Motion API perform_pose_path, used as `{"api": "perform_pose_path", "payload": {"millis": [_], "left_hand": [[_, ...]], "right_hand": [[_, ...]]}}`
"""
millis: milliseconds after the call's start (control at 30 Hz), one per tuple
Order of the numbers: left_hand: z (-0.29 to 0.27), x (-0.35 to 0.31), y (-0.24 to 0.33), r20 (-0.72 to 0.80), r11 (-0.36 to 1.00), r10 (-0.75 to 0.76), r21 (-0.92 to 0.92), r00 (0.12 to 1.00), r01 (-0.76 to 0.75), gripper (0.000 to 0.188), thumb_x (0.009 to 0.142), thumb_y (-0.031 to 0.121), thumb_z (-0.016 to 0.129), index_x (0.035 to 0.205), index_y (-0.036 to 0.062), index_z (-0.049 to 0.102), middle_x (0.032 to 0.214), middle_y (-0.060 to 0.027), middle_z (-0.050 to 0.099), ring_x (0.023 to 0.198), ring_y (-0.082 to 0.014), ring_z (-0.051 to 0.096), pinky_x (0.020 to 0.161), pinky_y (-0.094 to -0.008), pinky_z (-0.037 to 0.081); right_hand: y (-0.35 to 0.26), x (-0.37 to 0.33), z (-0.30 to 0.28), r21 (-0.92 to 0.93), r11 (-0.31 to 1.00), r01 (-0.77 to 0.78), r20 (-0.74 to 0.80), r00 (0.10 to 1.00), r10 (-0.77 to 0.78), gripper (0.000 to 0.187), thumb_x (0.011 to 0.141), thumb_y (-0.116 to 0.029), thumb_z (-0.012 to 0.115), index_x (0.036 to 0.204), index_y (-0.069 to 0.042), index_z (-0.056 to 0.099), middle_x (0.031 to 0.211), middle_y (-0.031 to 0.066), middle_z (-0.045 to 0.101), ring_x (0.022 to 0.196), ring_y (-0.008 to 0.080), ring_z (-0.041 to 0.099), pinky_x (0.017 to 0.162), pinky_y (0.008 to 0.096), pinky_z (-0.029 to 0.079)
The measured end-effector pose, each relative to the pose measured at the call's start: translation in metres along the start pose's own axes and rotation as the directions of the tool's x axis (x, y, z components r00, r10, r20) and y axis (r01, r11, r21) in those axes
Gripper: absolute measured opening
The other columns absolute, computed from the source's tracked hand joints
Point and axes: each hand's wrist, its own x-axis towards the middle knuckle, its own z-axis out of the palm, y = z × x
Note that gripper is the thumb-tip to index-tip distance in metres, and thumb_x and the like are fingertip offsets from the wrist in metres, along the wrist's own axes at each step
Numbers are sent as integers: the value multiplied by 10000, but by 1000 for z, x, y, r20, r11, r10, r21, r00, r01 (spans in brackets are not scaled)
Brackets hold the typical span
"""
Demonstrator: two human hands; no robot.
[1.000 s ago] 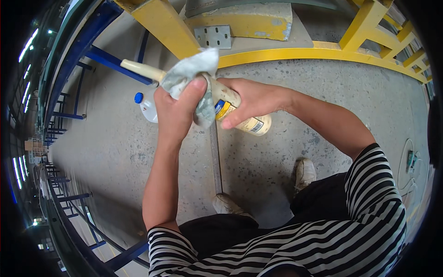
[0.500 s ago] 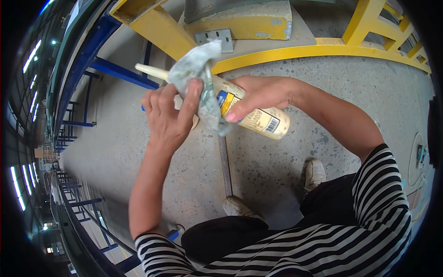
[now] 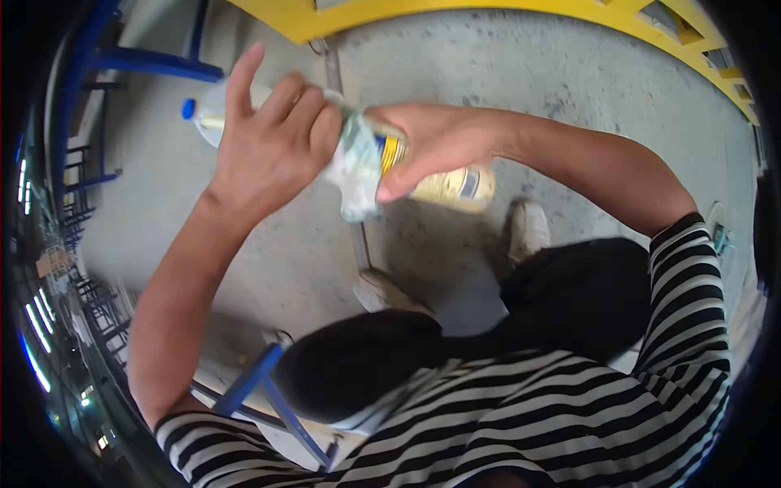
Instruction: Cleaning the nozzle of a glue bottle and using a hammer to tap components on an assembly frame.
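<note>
- The grey floor (image 3: pixel 561 98) spreads beneath everything, with a narrow dark strip (image 3: pixel 360 244) along it.
- A yellow frame (image 3: pixel 297 20) crosses the top edge; a blue frame (image 3: pixel 154 63) stands at the left.
- The person wears a striped shirt (image 3: pixel 529 407), black trousers (image 3: pixel 578 285) and pale shoes (image 3: pixel 529 232).
- A clear jug (image 3: pixel 213 98) with a blue cap (image 3: pixel 189 109) shows partly behind the left hand (image 3: pixel 272 146).
- The cream tube (image 3: pixel 451 187) is held slantwise above the floor, its blunt end toward the right.
- The right hand (image 3: pixel 423 142) grasps the tube's body, thumb across the label.
- The left hand curls on the cloth wrapped about the tube, index finger raised.
- The pale cloth (image 3: pixel 356 167) hangs between both hands.
</note>
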Motion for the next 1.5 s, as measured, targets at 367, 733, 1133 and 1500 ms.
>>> {"api": "perform_pose_path", "payload": {"millis": [367,733,1133,1500], "left_hand": [[113,25,145,58,955,91,-287,994,-71,270,809,176,634,1067,97,622,985,-55,595,1064,-234,577,1112,-678,299],[88,17,93,-67,891,212,-397,975,-221,171,784,174,664,947,124,651,1063,-33,614,1104,-190,576,1093,-638,318],[72,25,113,172,960,62,-278,983,-12,417,897,185,577,1298,73,567,1354,-123,567,1211,-278,545,1062,-682,298],[90,25,130,79,916,203,-366,976,-161,188,771,156,632,930,60,605,792,-34,521,804,-201,577,1045,-544,432]], "right_hand": [[185,-64,-2,380,920,-95,-86,987,137,499,770,-25,743,1244,0,590,1097,39,675,984,114,622,866,286,518],[184,-57,-5,599,799,49,-122,992,31,549,836,-162,817,1308,-21,575,1158,45,667,1045,128,619,918,293,507],[179,-48,-9,623,776,98,-99,994,-46,600,843,-202,823,1320,-8,516,1115,58,654,1015,134,613,883,297,516],[173,-64,1,531,842,-96,147,989,19,606,780,-228,853,1255,-2,551,1070,46,662,956,114,622,832,283,527]]}}
